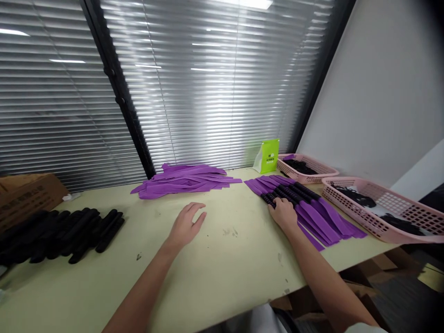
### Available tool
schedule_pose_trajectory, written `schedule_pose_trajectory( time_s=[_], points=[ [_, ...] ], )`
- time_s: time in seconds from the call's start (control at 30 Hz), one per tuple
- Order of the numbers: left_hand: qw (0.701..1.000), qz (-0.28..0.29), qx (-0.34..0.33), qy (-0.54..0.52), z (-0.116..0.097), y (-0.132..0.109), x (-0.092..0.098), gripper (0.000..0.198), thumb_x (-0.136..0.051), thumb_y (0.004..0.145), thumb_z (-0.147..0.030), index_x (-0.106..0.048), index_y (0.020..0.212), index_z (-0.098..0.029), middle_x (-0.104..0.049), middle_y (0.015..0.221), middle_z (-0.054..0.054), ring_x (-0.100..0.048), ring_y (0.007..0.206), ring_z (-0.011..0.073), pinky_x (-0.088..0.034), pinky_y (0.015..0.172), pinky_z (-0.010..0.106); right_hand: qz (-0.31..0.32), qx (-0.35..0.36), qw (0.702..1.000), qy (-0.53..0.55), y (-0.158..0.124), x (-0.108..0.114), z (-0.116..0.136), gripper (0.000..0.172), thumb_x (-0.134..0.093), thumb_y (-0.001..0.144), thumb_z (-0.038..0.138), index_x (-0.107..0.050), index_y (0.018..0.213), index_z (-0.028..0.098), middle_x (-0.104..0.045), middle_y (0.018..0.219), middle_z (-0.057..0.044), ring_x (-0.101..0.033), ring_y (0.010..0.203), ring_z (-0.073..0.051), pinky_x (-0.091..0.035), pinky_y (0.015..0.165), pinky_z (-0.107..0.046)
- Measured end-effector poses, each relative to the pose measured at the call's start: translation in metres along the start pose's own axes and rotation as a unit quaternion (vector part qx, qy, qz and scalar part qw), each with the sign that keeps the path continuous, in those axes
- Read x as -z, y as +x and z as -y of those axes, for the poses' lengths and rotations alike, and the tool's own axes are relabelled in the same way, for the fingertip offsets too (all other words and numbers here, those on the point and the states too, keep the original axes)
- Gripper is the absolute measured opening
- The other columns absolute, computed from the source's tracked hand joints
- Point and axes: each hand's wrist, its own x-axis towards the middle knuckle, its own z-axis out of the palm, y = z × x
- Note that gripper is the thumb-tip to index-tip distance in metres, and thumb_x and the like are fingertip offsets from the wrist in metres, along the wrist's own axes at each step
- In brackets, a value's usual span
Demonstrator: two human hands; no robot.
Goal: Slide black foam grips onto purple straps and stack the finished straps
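Note:
My left hand (185, 225) lies flat on the pale table (222, 263), fingers stretched out, holding nothing. A pile of purple straps (185, 181) sits a little beyond it. My right hand (282, 212) rests palm down on the near end of a row of purple straps with black foam grips (301, 203), fingers curled over the nearest black grips. Whether it grips one I cannot make out.
Several black foam tubes (58, 233) lie at the left, beside a cardboard box (29, 194). Two pink baskets (381, 208) (307, 169) with black parts stand at the right. A green pouch (268, 156) stands by the window blinds. The table edge runs close in front.

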Motion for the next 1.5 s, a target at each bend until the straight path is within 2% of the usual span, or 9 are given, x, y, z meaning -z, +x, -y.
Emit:
schedule_pose_trajectory(
  time_s=[0.1,0.2,0.37,0.43,0.53,0.67,0.97,1.23,1.5],
  points=[
    [0.997,0.078,-0.023,0.002,-0.021,0.029,-0.035,0.035,-0.036,0.094,-0.033,-0.052,0.123,-0.023,-0.057,0.124,0.006,-0.053,0.114,0.0211,-0.043,0.099,0.037,-0.004,-0.002,1.0,0.002,0.0,0.0,0.0,0.032,-0.051,0.088,0.04,-0.059,0.107,0.016,-0.056,0.108,-0.012,-0.052,0.1,-0.027,-0.043,0.076,-0.032],
    [0.986,0.157,-0.041,0.045,-0.04,0.066,-0.088,0.042,-0.034,0.093,-0.024,-0.045,0.133,-0.02,-0.049,0.136,0.006,-0.048,0.121,0.0208,-0.04,0.103,0.036,-0.011,-0.002,1.0,0.008,0.0,-0.002,0.001,0.029,-0.052,0.088,0.038,-0.06,0.105,0.016,-0.055,0.108,-0.013,-0.052,0.1,-0.026,-0.042,0.075,-0.032],
    [0.981,0.178,-0.044,0.057,-0.067,0.123,-0.17,0.051,-0.035,0.088,-0.017,-0.039,0.139,-0.021,-0.042,0.144,0.004,-0.043,0.127,0.0207,-0.038,0.105,0.036,-0.032,-0.001,0.999,0.027,0.0,-0.006,0.0,0.024,-0.053,0.087,0.034,-0.062,0.099,0.015,-0.056,0.106,-0.013,-0.053,0.097,-0.026,-0.04,0.074,-0.031],
    [0.981,0.178,-0.031,0.064,-0.072,0.139,-0.193,0.053,-0.035,0.088,-0.019,-0.035,0.141,-0.021,-0.038,0.147,0.005,-0.037,0.131,0.0223,-0.036,0.106,0.039,-0.044,0.003,0.998,0.037,-0.001,-0.008,-0.001,0.022,-0.054,0.086,0.033,-0.062,0.097,0.015,-0.056,0.105,-0.012,-0.054,0.095,-0.026,-0.04,0.075,-0.031],
    [0.981,0.18,-0.01,0.076,-0.072,0.154,-0.215,0.055,-0.033,0.088,-0.019,-0.032,0.143,-0.023,-0.033,0.15,0.005,-0.031,0.135,0.0261,-0.033,0.105,0.049,-0.061,0.014,0.997,0.049,-0.001,-0.012,-0.003,0.02,-0.055,0.086,0.031,-0.063,0.096,0.015,-0.057,0.104,-0.012,-0.054,0.094,-0.025,-0.04,0.077,-0.031],
    [0.978,0.19,-0.002,0.088,-0.067,0.158,-0.229,0.053,-0.032,0.088,-0.022,-0.037,0.14,-0.029,-0.038,0.148,0.001,-0.031,0.135,0.0267,-0.027,0.105,0.056,-0.068,0.015,0.995,0.066,-0.001,-0.016,-0.005,0.018,-0.056,0.085,0.03,-0.063,0.094,0.015,-0.057,0.102,-0.012,-0.054,0.092,-0.024,-0.039,0.079,-0.031],
    [0.976,0.186,0.016,0.11,-0.063,0.157,-0.237,0.051,-0.028,0.089,-0.029,-0.038,0.139,-0.03,-0.035,0.149,-0.003,-0.029,0.136,0.0224,-0.024,0.106,0.053,-0.07,0.013,0.992,0.101,0.001,-0.019,-0.009,0.018,-0.057,0.083,0.028,-0.064,0.091,0.013,-0.058,0.103,-0.014,-0.054,0.094,-0.025,-0.04,0.083,-0.033],
    [0.973,0.199,0.028,0.11,-0.065,0.158,-0.236,0.052,-0.027,0.09,-0.031,-0.036,0.14,-0.033,-0.034,0.15,-0.005,-0.028,0.137,0.0222,-0.025,0.106,0.053,-0.081,0.031,0.99,0.114,0.001,-0.022,-0.012,0.015,-0.057,0.083,0.025,-0.063,0.089,0.013,-0.059,0.099,-0.015,-0.054,0.093,-0.025,-0.041,0.083,-0.033],
    [0.972,0.21,0.036,0.094,-0.07,0.158,-0.229,0.052,-0.028,0.09,-0.03,-0.034,0.142,-0.031,-0.033,0.15,-0.002,-0.027,0.137,0.0238,-0.024,0.107,0.055,-0.088,0.045,0.991,0.095,0.002,-0.026,-0.013,0.015,-0.057,0.083,0.026,-0.062,0.088,0.013,-0.058,0.101,-0.015,-0.054,0.092,-0.024,-0.04,0.081,-0.033]
  ],
)
